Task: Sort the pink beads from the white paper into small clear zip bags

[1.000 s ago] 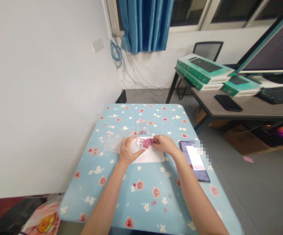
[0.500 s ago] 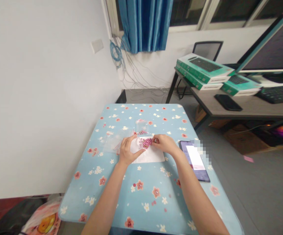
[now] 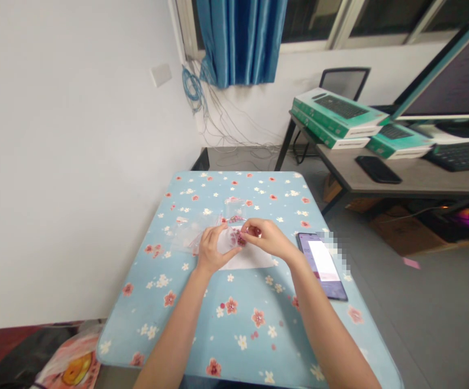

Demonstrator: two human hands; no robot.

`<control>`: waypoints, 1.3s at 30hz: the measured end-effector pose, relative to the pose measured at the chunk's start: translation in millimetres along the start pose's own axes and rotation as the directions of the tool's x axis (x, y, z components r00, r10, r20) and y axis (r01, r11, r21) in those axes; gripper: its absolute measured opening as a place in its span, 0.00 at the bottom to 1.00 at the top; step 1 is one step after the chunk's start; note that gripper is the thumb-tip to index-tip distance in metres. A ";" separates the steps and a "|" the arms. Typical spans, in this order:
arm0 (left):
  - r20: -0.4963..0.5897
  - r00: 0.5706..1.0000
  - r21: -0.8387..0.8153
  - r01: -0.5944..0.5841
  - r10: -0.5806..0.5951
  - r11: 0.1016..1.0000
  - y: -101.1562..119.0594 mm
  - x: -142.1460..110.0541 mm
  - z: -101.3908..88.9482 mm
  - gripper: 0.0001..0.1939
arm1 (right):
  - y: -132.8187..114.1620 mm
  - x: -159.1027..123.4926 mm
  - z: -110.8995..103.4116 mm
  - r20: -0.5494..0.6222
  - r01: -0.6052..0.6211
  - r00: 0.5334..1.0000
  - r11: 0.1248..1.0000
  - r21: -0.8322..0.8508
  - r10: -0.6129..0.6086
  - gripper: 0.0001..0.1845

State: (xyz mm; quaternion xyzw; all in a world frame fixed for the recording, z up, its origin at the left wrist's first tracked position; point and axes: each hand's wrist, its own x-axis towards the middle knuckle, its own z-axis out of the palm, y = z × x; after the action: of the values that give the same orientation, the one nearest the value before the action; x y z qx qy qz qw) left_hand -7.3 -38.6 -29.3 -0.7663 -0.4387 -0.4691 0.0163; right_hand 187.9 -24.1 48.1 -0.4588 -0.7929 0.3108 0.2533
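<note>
On the white paper sheet [image 3: 251, 261], the cluster of pink beads [image 3: 240, 239] lies between my hands, tucked against my half-open left hand [image 3: 214, 249], while my right hand [image 3: 267, 237] pinches closed just beyond it.

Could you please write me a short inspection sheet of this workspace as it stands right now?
Surface: blue floral tablecloth, lying flat over the table.
Job's things: pink beads on a white sheet, with clear plastic bags beside it.
Clutter: smartphone lying screen-up near the right edge.
Hands: left hand curved at the sheet's left side; right hand pinched beside the beads, grip unclear.
Cables: blue cable coil and grey wires on the wall.
Surroundings: grey desk with green keyboard boxes; blue curtain.
</note>
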 end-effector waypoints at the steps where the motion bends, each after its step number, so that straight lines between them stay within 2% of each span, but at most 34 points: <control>1: 0.000 1.000 -0.002 -0.001 0.001 1.000 -0.3 -0.2 0.1 0.34 | -1.6 0.3 1.4 0.000 0.012 1.000 1.000 0.016 -0.012 0.08; 8: 0.019 1.000 -0.022 0.011 -0.011 1.000 -1.6 -1.2 0.3 0.35 | -5.3 3.0 10.1 0.012 0.024 1.000 0.999 0.041 -0.024 0.07; 13: -0.003 1.000 -0.017 0.016 -0.016 1.000 -1.1 -0.7 0.6 0.34 | -1.3 1.3 2.5 -0.016 0.012 1.000 1.000 0.009 -0.012 0.09; 17: -0.001 1.000 -0.013 0.031 -0.031 0.999 -0.3 -0.3 -0.3 0.33 | 14.2 -1.6 -7.4 -0.056 -0.096 0.994 0.984 -0.147 0.089 0.10; 21: 0.002 0.999 -0.025 0.046 -0.046 0.999 0.4 0.2 -1.5 0.33 | 35.8 -4.4 -9.8 -0.011 -0.224 0.972 0.915 -0.336 0.234 0.10; 25: 0.002 0.999 -0.032 0.046 -0.046 0.998 0.2 -0.1 -1.6 0.33 | 48.2 -5.2 -6.1 0.037 -0.284 0.946 0.880 -0.380 0.321 0.09; 39: 0.011 0.999 -0.029 0.054 -0.054 0.998 -0.8 -0.5 -1.2 0.33 | 50.6 -4.6 -3.4 0.030 -0.284 0.948 0.882 -0.377 0.318 0.06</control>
State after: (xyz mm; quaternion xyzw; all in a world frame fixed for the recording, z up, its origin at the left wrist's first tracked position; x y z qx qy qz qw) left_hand -8.8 -39.0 -29.3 -0.7567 -0.4523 -0.4720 -0.0097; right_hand 221.1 -7.8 13.2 -0.6009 -0.7668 0.2128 0.0748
